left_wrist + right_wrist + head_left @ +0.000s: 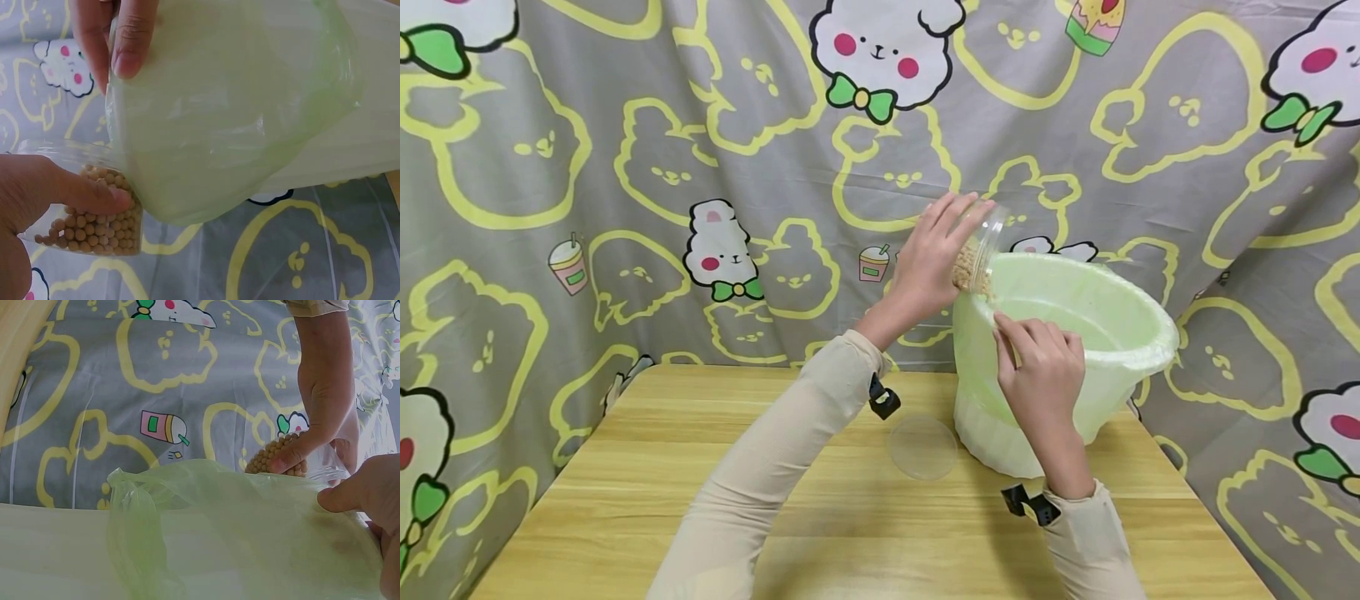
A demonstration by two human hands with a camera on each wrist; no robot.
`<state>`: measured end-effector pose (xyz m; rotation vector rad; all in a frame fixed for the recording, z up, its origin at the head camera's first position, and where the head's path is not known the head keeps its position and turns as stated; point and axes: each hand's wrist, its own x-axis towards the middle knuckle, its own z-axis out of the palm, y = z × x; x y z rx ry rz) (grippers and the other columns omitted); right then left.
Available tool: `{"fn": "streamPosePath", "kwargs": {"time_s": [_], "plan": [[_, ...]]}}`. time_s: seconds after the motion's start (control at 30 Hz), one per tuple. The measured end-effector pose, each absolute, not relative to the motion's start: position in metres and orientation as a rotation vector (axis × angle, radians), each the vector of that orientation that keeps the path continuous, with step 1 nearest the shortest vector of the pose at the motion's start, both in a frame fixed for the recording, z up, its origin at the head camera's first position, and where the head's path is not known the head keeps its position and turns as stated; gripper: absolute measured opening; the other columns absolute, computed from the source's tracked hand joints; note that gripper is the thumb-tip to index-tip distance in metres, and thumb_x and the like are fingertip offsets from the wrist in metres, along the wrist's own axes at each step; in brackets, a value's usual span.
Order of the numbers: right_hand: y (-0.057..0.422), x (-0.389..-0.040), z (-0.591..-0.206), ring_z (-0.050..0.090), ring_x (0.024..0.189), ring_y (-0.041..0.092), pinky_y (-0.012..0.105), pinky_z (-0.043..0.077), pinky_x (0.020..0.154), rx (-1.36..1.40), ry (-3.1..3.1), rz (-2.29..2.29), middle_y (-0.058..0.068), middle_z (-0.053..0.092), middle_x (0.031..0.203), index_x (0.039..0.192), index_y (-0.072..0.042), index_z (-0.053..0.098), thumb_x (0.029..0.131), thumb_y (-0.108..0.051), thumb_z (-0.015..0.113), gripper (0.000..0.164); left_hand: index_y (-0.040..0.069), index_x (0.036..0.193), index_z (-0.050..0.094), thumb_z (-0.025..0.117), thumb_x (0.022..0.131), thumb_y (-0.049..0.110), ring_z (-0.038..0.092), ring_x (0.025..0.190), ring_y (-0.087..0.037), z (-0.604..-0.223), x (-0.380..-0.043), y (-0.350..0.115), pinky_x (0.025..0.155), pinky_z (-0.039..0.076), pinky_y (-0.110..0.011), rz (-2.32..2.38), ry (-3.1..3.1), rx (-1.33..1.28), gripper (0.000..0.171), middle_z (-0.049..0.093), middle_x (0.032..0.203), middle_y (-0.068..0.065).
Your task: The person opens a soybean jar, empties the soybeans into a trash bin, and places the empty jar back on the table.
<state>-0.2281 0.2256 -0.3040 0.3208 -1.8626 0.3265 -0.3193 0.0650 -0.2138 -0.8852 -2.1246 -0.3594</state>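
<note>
My left hand point(928, 254) grips a clear plastic jar point(994, 223), tipped over the rim of a bin. Small round beige pellets point(103, 228) lie inside the jar, gathered toward its mouth. The pale bin point(1000, 446) stands on the table's right side, lined with a thin light-green plastic bag point(206, 112) folded over its rim. With thumb and fingers, my right hand point(1041, 371) pinches the bag at the bin's near-left rim, close beside the jar's mouth. The bag hides part of the jar's mouth in the right wrist view.
A clear round lid point(922, 447) lies flat on the wooden table point(700, 433), just left of the bin. Behind the table hangs a grey curtain point(790, 183) with cartoon figures. Black straps with mounts sit at both wrists.
</note>
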Motion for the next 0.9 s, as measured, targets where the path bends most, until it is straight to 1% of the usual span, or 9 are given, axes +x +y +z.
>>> {"fn": "streamPosePath", "kwargs": {"time_s": [0.27,0.63,0.9], "plan": [[0.2255,-0.2295,-0.3035,0.064,0.076,0.036,0.051,0.044,0.076,0.323,-1.858,0.332,0.015,0.074,0.085,0.105,-0.006,0.08,0.091,-0.008,0.073,0.015,0.018,0.158,0.038,0.067,0.071,-0.013,0.025,0.155,-0.029,-0.2137,-0.3188,0.0659,0.13,0.012,-0.035,-0.333,-2.116,-0.899,0.097,0.036,0.164,-0.005],[0.2252,-0.2301,-0.3034,0.064,0.077,0.036,0.052,0.045,0.077,0.319,-1.858,0.331,0.015,0.074,0.085,0.104,-0.006,0.08,0.091,-0.008,0.074,0.015,0.019,0.158,0.039,0.062,0.072,-0.015,0.026,0.155,-0.029,-0.2142,-0.3192,0.0684,0.13,0.016,-0.038,-0.262,-2.086,-0.906,0.095,0.036,0.165,-0.005],[0.2258,-0.2289,-0.3037,0.065,0.077,0.036,0.052,0.045,0.076,0.318,-1.861,0.326,0.015,0.074,0.085,0.105,-0.006,0.08,0.091,-0.009,0.074,0.015,0.02,0.158,0.039,0.057,0.075,-0.019,0.024,0.157,-0.028,-0.2153,-0.318,0.0701,0.131,0.011,-0.036,-0.245,-2.074,-0.932,0.093,0.034,0.166,-0.004]]}}
